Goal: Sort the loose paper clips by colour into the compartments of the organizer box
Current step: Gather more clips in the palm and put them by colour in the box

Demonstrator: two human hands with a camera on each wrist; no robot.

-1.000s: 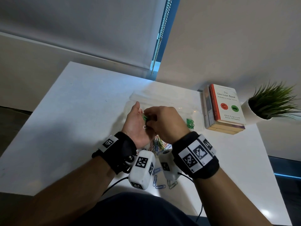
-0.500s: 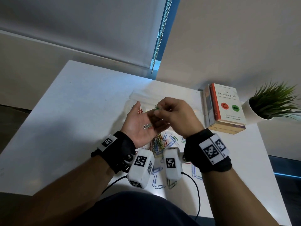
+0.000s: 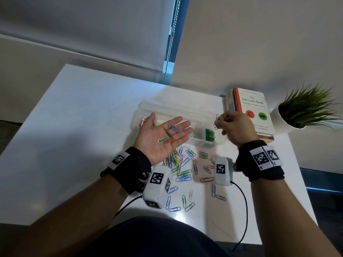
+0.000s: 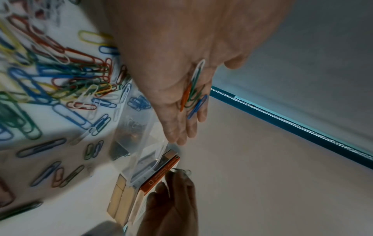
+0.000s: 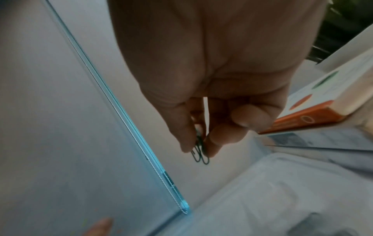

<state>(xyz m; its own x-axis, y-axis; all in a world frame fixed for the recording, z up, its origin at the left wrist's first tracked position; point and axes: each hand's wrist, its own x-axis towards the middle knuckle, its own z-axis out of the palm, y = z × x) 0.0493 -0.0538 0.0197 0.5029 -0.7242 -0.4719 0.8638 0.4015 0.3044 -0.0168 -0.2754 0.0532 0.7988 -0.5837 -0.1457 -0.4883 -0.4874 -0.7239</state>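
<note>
In organizer box: green clips; right hand pinching green pair; left hand flat.

The loose clips on the white table are blue, green, red, yellow and white. The book is white with an orange spine, one red disc and one green. The wrist bands are black, with black-and-white square markers.

Left hand flat, palm up, carrying clips; right hand pinching green clips above organizer box.

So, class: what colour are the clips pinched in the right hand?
Green clips, clearest in the right wrist view.
</note>
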